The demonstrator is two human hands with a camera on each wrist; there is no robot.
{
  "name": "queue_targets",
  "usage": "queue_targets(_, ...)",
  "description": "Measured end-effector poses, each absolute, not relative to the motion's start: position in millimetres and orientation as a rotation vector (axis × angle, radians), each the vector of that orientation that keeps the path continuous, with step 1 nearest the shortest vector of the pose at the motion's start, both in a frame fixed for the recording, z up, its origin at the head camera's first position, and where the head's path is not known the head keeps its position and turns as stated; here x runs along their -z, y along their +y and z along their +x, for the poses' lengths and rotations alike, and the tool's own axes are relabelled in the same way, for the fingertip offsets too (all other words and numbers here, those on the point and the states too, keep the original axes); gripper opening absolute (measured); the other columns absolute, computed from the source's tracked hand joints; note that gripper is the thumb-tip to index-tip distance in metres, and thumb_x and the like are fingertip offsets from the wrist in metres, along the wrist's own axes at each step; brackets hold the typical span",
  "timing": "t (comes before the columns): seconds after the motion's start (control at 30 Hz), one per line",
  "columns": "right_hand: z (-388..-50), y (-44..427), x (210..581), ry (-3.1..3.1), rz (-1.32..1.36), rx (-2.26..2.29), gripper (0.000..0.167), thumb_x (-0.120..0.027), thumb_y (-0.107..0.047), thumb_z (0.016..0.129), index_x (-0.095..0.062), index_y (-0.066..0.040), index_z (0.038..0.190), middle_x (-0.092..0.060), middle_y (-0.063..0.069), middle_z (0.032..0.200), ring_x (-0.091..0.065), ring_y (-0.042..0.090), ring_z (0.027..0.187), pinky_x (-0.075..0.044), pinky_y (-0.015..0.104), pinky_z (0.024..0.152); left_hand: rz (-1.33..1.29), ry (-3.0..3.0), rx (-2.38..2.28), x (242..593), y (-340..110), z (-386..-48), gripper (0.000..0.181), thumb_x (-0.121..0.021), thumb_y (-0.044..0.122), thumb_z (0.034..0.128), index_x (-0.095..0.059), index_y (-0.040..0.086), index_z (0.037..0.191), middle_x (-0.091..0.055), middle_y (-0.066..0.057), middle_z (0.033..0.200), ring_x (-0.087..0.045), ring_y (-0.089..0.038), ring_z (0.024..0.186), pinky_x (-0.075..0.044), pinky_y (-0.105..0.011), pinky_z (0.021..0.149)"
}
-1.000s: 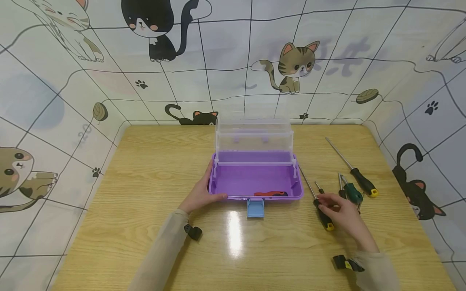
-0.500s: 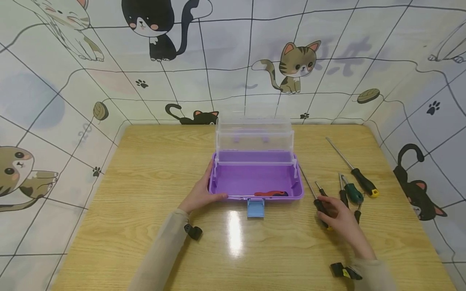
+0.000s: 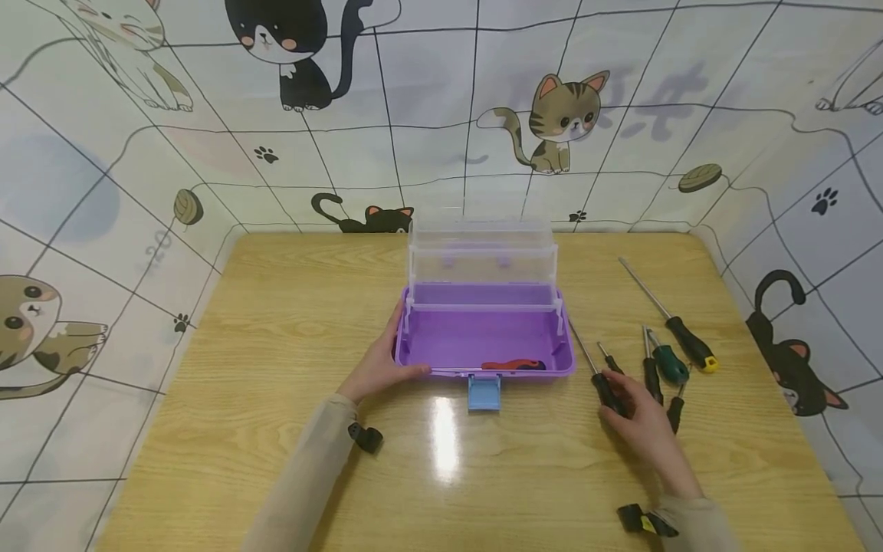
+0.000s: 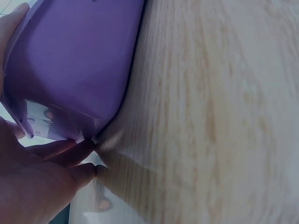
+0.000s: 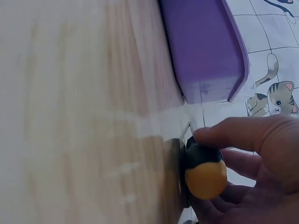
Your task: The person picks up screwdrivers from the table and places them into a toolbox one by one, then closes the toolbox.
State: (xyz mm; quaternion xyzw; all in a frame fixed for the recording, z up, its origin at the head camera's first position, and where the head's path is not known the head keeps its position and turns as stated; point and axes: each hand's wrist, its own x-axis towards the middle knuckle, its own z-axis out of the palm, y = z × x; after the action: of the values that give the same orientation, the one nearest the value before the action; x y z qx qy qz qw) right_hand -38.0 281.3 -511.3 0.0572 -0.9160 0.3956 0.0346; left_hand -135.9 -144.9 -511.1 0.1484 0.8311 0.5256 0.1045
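Note:
A purple toolbox with its clear lid raised stands in the middle of the table in the head view. My left hand holds its left front corner, thumb along the front rim and fingers at the end wall. One red-and-black handled tool lies inside, by the front wall. To the right of the box, my right hand grips the black handle of a long screwdriver. Its yellow butt end shows between thumb and fingers in the right wrist view.
Several more screwdrivers lie right of my right hand, including a green-handled one and a long yellow-ended one. A small screwdriver lies just beyond my fingers. The blue latch hangs at the box's front. Cat-patterned walls border the table.
My right hand has shifted slightly left and down onto the long screwdriver, and its fingers have closed round the handle. The left hand stays on the toolbox.

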Motion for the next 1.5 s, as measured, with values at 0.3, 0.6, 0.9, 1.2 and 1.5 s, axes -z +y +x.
queue_targets(0.3, -44.5, 275.6, 505.7, -2.894, -0.012, -1.201, 0.052, -0.066, 0.004, 0.084, -0.052, 0.003, 0.134, -0.058, 0.029, 0.119, -0.056, 0.041, 0.108, -0.046, 0.034, 0.085, 0.419, 2.459, -1.523, 513.2, -144.9, -136.8, 0.127, -0.089, 0.029, 0.0684, 0.004, 0.036, 0.155, -0.012, -0.007, 0.16, -0.029, -0.034, 0.138, -0.029, -0.05, 0.108)
queue_targets(0.6, -46.0, 272.7, 500.2, -2.856, -0.158, -1.288, 0.049, -0.06, 0.003, 0.085, -0.053, 0.001, 0.134, -0.057, 0.028, 0.125, -0.052, 0.041, 0.115, -0.042, 0.049, 0.089, 0.454, 2.437, -1.55, 481.1, -139.1, -126.6, 0.121, -0.086, 0.014, 0.0718, 0.001, 0.012, 0.156, -0.014, -0.022, 0.157, -0.03, -0.044, 0.135, -0.029, -0.055, 0.107)
queue_targets(0.9, -45.4, 275.9, 499.0, -2.745, -0.277, -1.466, 0.044, -0.059, -0.003, 0.092, -0.054, -0.001, 0.135, -0.056, 0.022, 0.127, -0.05, 0.017, 0.112, -0.035, 0.007, 0.081, 0.426, 2.425, -1.54, 465.9, -137.7, -122.0, 0.119, -0.085, 0.014, 0.0731, 0.001, 0.011, 0.156, -0.015, -0.022, 0.157, -0.03, -0.043, 0.135, -0.028, -0.052, 0.108)
queue_targets(1.2, -50.1, 276.4, 492.3, -2.693, -0.292, -1.515, 0.041, -0.055, -0.003, 0.094, -0.053, -0.001, 0.135, -0.055, 0.02, 0.127, -0.045, -0.003, 0.105, -0.036, 0.007, 0.079, 0.435, 2.432, -1.537, 468.8, -138.3, -122.9, 0.12, -0.085, 0.015, 0.0729, 0.0, 0.012, 0.156, -0.014, -0.021, 0.157, -0.03, -0.043, 0.135, -0.028, -0.053, 0.108)
queue_targets(1.5, -53.9, 284.2, 491.7, -2.631, -0.273, -1.509, 0.042, -0.055, 0.001, 0.092, -0.053, 0.003, 0.134, -0.057, 0.014, 0.122, -0.045, -0.008, 0.102, -0.038, 0.006, 0.078, 0.445, 2.431, -1.547, 476.0, -139.4, -125.3, 0.12, -0.085, 0.016, 0.0729, 0.001, 0.016, 0.156, -0.014, -0.019, 0.158, -0.03, -0.042, 0.136, -0.028, -0.053, 0.108)
